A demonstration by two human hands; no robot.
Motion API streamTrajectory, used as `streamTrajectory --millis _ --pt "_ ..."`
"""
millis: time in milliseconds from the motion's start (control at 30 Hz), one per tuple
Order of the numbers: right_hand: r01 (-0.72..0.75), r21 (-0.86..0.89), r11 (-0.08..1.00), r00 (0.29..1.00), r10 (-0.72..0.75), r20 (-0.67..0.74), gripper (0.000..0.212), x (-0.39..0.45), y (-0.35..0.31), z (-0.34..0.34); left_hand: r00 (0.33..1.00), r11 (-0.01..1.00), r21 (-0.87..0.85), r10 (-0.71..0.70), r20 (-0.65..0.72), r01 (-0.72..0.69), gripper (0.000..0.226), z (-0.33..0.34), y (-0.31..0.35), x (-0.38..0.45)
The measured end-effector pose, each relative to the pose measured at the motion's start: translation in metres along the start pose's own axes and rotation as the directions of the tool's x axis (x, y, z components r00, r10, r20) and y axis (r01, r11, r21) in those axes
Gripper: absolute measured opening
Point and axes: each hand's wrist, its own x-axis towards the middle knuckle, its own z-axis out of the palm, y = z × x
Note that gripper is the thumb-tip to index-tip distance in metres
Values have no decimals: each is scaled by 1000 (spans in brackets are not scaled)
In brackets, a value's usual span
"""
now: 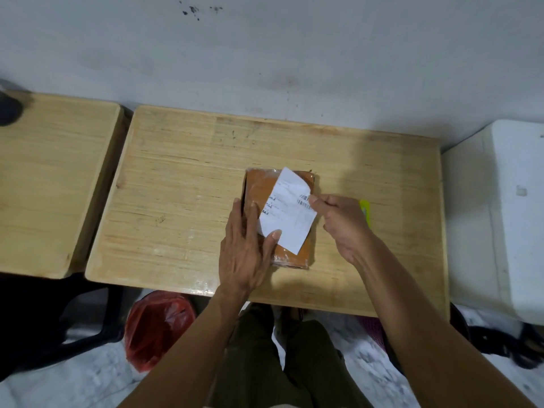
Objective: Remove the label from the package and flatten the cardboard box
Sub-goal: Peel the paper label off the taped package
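Note:
A flat orange-brown cardboard package [259,187] wrapped in clear tape lies on the wooden table [182,184], right of centre. A white printed label [290,213] with a barcode is lifted off its top, tilted and partly peeled. My right hand [341,222] pinches the label's right edge near the barcode. My left hand [244,248] lies flat on the package's left side, its thumb pressing the label's lower left corner.
A yellow tool [365,210] lies on the table behind my right hand, mostly hidden. A second wooden table [50,178] stands to the left, a white box [500,219] to the right. A red plastic bag [156,328] sits on the floor below.

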Motion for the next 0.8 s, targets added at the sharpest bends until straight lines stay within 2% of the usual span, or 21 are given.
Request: streamTrajectory --millis 100,233,333,400,533,667,800 --pt "30 30 999 999 -29 -33 16 -11 -3 -8 1000 999 -29 -19 8 19 73 -6 3 -8" --pt "65 60 996 998 -63 -31 16 -34 -13 -18 999 988 -151 -42 -19 38 66 -34 26 -17" --pt "93 119 989 996 -94 -3 22 -58 -25 -26 981 945 -270 165 -100 -187 46 -72 61 -17" --pt "108 188 976 993 -116 30 21 -73 -33 -33 970 889 -390 206 -130 -241 35 -93 87 -16" --pt "145 299 943 983 -173 66 19 -97 -44 -47 997 840 -537 64 -48 -80 51 -104 109 -12" --pt "235 278 931 972 -232 -43 16 -105 -47 -58 995 791 -606 42 -90 -88 45 -107 127 -13" --pt "298 342 891 954 -270 -128 18 -113 -42 -70 995 710 -700 11 -96 -75 42 -105 141 -27"
